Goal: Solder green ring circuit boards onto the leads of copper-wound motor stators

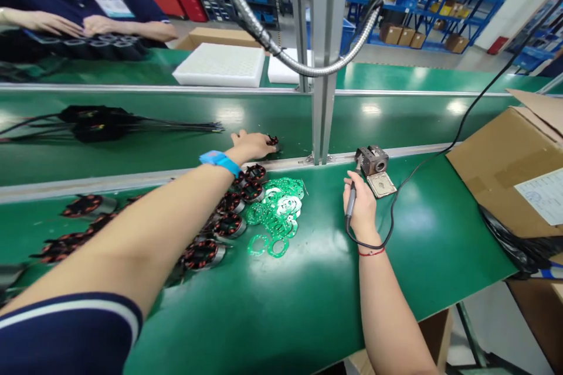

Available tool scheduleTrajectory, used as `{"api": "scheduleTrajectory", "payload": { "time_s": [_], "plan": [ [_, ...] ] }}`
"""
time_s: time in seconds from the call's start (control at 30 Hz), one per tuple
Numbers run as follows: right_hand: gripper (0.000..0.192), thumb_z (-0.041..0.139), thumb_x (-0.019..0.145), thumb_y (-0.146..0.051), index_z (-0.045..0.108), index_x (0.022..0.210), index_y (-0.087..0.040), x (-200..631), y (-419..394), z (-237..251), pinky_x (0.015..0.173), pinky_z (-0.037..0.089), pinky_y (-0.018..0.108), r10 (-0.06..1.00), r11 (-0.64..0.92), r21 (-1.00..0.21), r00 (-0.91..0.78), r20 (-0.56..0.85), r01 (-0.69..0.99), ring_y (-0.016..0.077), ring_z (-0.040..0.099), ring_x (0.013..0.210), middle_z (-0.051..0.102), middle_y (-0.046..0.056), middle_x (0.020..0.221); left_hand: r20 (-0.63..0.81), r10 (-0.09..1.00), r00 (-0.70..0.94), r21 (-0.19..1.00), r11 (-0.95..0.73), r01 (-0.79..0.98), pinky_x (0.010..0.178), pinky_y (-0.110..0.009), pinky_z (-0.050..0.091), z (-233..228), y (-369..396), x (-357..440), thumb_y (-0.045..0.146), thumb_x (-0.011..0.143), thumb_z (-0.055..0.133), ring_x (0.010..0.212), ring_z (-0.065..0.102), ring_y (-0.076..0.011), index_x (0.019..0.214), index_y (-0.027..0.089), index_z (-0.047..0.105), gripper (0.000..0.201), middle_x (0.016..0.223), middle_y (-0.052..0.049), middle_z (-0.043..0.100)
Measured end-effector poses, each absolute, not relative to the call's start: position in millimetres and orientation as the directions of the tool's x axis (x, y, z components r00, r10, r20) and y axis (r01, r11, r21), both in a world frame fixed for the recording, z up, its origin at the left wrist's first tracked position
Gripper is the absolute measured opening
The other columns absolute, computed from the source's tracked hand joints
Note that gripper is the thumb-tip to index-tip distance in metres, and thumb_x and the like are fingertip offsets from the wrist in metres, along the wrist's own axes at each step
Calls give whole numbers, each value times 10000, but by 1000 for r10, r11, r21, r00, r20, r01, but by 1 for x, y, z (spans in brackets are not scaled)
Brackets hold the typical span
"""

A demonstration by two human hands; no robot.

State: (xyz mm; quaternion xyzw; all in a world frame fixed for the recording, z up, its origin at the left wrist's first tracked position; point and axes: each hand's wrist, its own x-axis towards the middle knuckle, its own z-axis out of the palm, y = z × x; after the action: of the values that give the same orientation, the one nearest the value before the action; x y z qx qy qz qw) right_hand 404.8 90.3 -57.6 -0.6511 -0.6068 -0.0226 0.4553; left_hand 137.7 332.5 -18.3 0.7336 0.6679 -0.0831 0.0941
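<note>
Two hands apart: left hand [251, 145] fingers pinching a stator [272, 140] past the belt edge [176, 176], right hand [361, 206] clenching a soldering iron [350, 204].

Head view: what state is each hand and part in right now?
Left hand: stretched onto the conveyor, touching a stator.
Right hand: closed on the soldering iron, tip by the holder.
Stator pile: heaped on the table.
Green rings: loose, piled.

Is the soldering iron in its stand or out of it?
Out. The right hand holds the iron upright on the green table, tip near the stand but not inserted.
</note>
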Motion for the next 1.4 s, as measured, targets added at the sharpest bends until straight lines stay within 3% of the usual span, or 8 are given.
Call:
{"api": "scheduleTrajectory", "payload": {
  "time_s": [0.23, 0.37, 0.63, 0.9, 1.03, 1.17, 1.3, 1.4],
  "plan": [
    [335, 484, 991, -243, 665, 1267, -182, 410, 92, -56, 950, 602, 435, 752, 196, -579, 257, 606, 792, 258, 773, 984, 807, 126, 1075, -360, 927, 103, 56, -89, 994, 1156, -691, 341, 15, 261, 18, 751, 899, 452, 1396, 494, -509, 1233, 249, 774, 684, 1331, -150, 724],
    [344, 487, 990, -277, 657, 1274, -183, 411, 94, -55, 923, 609, 432, 767, 202, -592, 250, 591, 780, 265, 779, 985, 813, 126, 1083, -380, 900, 216, 145, -172, 974, 1231, -531, 338, 15, 204, -14, 676, 938, 383, 1428, 503, -393, 1133, 249, 805, 631, 1395, -122, 690],
    [438, 465, 1025, -426, 574, 1373, -184, 397, 83, -29, 888, 622, 410, 779, 230, -706, 308, 545, 670, 231, 804, 907, 819, 96, 996, 34, 896, 443, 275, -435, 857, 1081, -502, 463, 19, 75, -1, 526, 1004, 352, 1141, 563, -309, 1024, 198, 728, 500, 1118, -128, 675],
    [308, 544, 944, -296, 531, 1246, -241, 319, 23, -32, 825, 625, 379, 962, 227, -741, -28, 270, 632, 212, 785, 874, 789, 70, 1030, 318, 838, 443, 76, -488, 869, 1067, -701, 430, -31, -8, 33, 358, 1000, 507, 1330, 512, -493, 1118, 128, 743, 350, 1368, -278, 608],
    [405, 564, 921, -191, 501, 1320, -221, 282, 1, -45, 890, 612, 401, 952, 306, -649, -224, 209, 697, 220, 745, 944, 748, 88, 1099, 322, 822, 469, 326, -562, 760, 1033, -626, 502, -37, -29, 26, 383, 1030, 474, 1279, 575, -423, 1279, 183, 637, 359, 1391, -212, 598],
    [487, 538, 927, -111, 499, 1401, -214, 260, 10, -48, 963, 572, 440, 941, 336, -512, -299, 155, 790, 261, 683, 1061, 728, 108, 1144, 229, 936, 269, 645, -352, 678, 940, -481, 582, -52, -42, 12, 340, 1035, 443, 1139, 637, -306, 1413, 194, 442, 405, 1351, -182, 568],
    [547, 504, 901, -61, 506, 1422, -226, 253, 21, -47, 933, 559, 434, 945, 322, -468, -311, 102, 823, 265, 652, 1023, 727, 85, 1080, 162, 957, 241, 522, -291, 802, 1025, -624, 497, -66, -35, 19, 455, 982, 523, 1247, 545, -425, 1435, 138, 454, 557, 1357, -235, 569],
    [531, 543, 898, -107, 502, 1418, -210, 253, 17, -46, 967, 542, 447, 925, 372, -529, -352, 143, 763, 267, 651, 1052, 732, 91, 1128, 128, 951, 283, 530, -307, 791, 1051, -615, 471, -65, -20, 34, 515, 946, 558, 1225, 552, -414, 1434, 151, 485, 613, 1349, -204, 605]
  ]
}}
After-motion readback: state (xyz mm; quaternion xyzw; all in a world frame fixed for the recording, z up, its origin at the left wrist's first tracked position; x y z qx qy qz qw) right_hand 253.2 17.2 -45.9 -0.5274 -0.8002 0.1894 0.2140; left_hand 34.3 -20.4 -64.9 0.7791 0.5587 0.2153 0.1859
